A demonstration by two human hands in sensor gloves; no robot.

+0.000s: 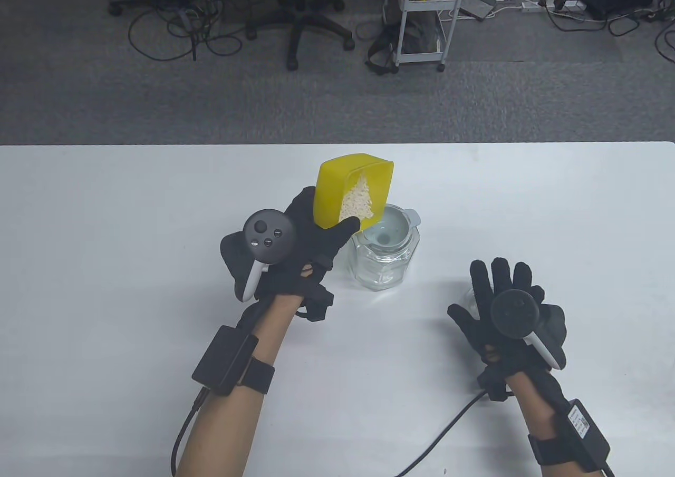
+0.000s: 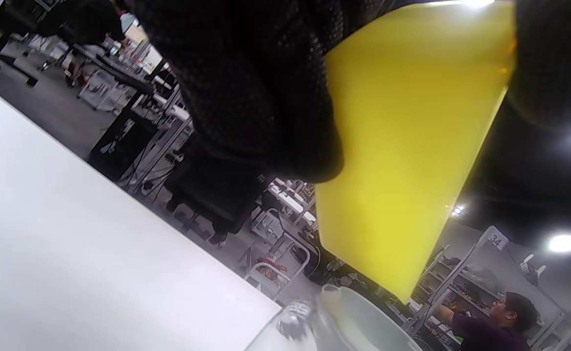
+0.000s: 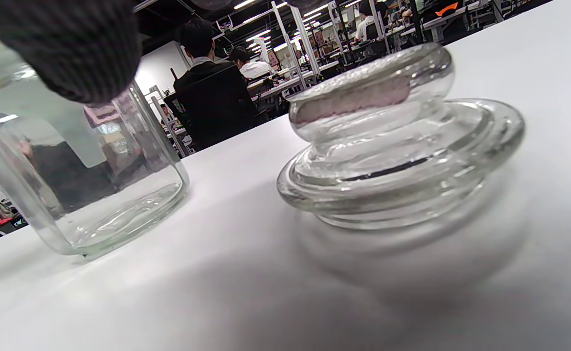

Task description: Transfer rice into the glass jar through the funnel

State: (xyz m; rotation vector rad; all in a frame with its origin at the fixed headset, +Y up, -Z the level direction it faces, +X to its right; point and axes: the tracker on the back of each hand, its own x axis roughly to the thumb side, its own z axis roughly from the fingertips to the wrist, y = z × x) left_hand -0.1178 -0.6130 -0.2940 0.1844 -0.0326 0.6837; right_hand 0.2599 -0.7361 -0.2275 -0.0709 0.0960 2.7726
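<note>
Rice (image 1: 360,201), white and dry, lies heaped in the lower corner of a square yellow plastic tub (image 1: 352,190) that is tipped steeply on edge, its open mouth turned toward the camera in the table view and its low corner pointing down at the pale translucent funnel (image 1: 391,229). The heap runs as a narrow wedge, broad at that low corner and tapering up the tub's inner wall. The funnel sits in the mouth of a clear faceted glass jar (image 1: 383,260), which stands upright on the white table (image 1: 105,266), just right of the tub. In the right wrist view the jar's bottom (image 3: 119,219) looks bare of rice.

The left hand (image 1: 303,245), in a black sensor glove, grips the tub from its left side, thumb along the near lower edge and fingers (image 2: 246,87) wrapped behind the yellow wall (image 2: 412,146); the forearm rises from the bottom edge and angles up toward the jar.

The right hand (image 1: 501,308) hovers low over the table, well to the right of the jar, palm down with fingers spread apart, holding nothing. Beneath it a clear glass stopper lid (image 3: 392,146) rests on the table, knob up.
</note>
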